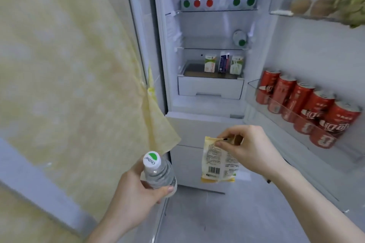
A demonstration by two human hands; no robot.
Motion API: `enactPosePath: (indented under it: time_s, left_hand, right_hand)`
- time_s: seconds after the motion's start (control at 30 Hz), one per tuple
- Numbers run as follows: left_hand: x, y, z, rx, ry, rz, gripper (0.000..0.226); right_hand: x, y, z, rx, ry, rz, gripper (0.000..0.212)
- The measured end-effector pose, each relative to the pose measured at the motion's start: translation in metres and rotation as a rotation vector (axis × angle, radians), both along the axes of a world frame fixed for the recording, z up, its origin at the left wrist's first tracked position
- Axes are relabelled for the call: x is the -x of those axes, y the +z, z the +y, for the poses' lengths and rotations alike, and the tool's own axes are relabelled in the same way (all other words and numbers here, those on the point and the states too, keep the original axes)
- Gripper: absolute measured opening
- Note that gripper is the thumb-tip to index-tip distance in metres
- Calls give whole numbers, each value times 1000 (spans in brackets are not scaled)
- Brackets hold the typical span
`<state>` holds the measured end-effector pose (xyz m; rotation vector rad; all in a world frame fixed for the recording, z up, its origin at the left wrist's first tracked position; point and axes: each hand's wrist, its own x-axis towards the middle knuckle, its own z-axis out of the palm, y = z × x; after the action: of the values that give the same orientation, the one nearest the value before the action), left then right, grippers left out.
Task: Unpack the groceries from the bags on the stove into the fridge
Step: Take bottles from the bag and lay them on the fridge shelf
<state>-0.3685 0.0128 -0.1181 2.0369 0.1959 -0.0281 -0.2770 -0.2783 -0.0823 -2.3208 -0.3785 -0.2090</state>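
Left hand [136, 193]: wrapped around a clear plastic water bottle with a white-and-green cap [160, 173], held low before the open white fridge [209, 31]. Right hand [248, 148]: pinching the top edge of a yellow plastic snack packet [219, 163], hanging just beside the bottle. Door shelf: a row of red drink cans [308, 104].

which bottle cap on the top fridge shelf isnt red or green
The clear white-topped bottle, fourth from the left on the top shelf; the others show green or red caps.
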Motion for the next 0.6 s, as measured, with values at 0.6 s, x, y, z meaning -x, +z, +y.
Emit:
enactPosePath:
  time_s: [0.6]
  left_hand:
    - [-264,57,-57,44,-31,-239,59]
  right_hand:
    - [-206,55,-48,-33,-68,-90,5]
